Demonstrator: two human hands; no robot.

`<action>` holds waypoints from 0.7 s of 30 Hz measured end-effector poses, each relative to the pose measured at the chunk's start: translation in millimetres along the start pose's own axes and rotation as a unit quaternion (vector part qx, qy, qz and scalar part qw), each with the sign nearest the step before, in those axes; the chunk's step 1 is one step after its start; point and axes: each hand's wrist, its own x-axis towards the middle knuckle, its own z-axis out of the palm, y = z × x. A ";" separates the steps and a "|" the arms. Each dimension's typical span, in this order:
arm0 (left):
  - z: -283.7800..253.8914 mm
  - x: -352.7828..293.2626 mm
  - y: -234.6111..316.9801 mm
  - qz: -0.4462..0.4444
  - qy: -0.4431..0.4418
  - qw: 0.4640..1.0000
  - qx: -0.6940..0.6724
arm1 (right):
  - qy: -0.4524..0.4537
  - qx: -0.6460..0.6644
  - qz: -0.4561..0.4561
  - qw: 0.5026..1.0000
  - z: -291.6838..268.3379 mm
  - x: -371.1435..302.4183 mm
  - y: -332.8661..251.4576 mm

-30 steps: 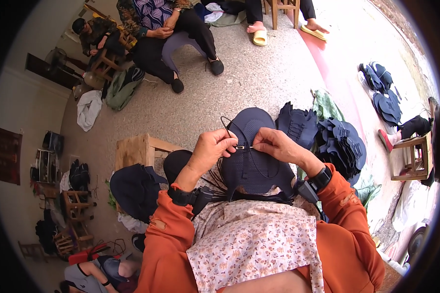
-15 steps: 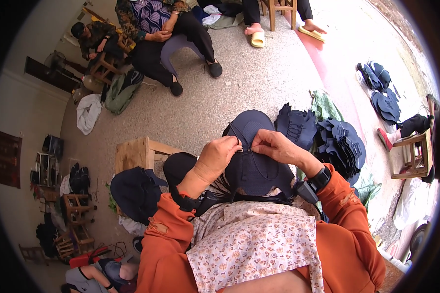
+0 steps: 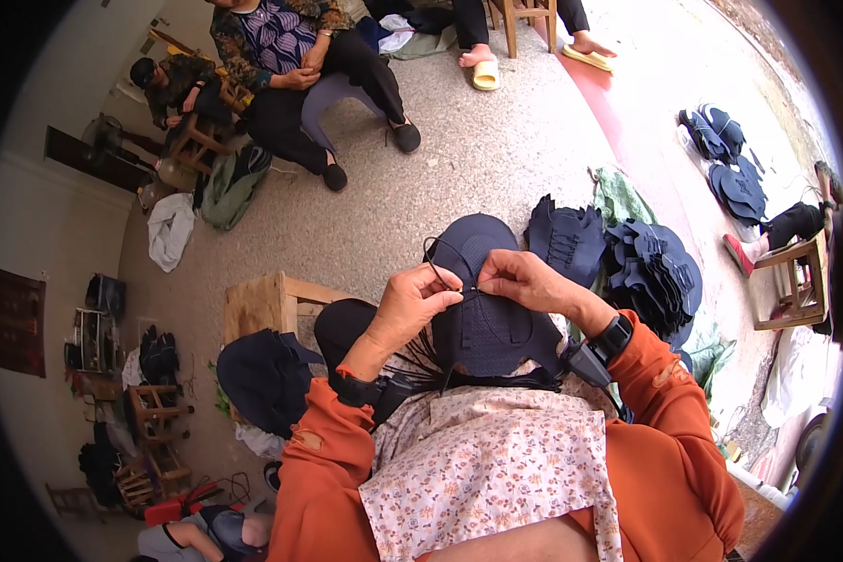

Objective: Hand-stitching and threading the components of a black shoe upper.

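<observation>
A dark-blue fabric piece (image 3: 478, 342), rounded at its far end and shaped like a shoe upper, rests over my lap. A thin black cord (image 3: 429, 245) loops up from its middle and curves down over it. My left hand (image 3: 410, 304) pinches the cord between thumb and forefinger, left of the centre line. Just to the right, my right hand (image 3: 526, 281) has its fingertips pressed together on the cord against the fabric. The two hands' fingertips nearly meet, and the exact hole under them is hidden. Several black cords hang along the near left side of the piece.
Stacks of similar dark-blue pieces (image 3: 654, 281) lie to the right on green sacking (image 3: 625, 197). More pieces (image 3: 267, 379) lie to the left, by a wooden stool (image 3: 255, 309). A seated person (image 3: 290, 75) is across the floor. Further pieces (image 3: 738, 187) lie at far right.
My left hand has shifted slightly left and opened its grip angle, and the cord loop now bows out further left. My right hand stays almost in place.
</observation>
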 end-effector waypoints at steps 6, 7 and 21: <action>6.1 -11.5 -17.8 -0.067 0.002 0.974 -0.218 | 0.003 0.019 -0.006 1.000 1.5 -1.8 5.0; 6.5 -17.2 -18.2 -0.089 0.000 0.968 -0.235 | 0.004 0.021 -0.008 1.000 1.2 -2.3 6.1; 20.3 6.1 -60.8 -0.106 0.053 0.965 -0.232 | 0.033 -0.335 -0.103 0.936 -4.2 -34.8 -20.4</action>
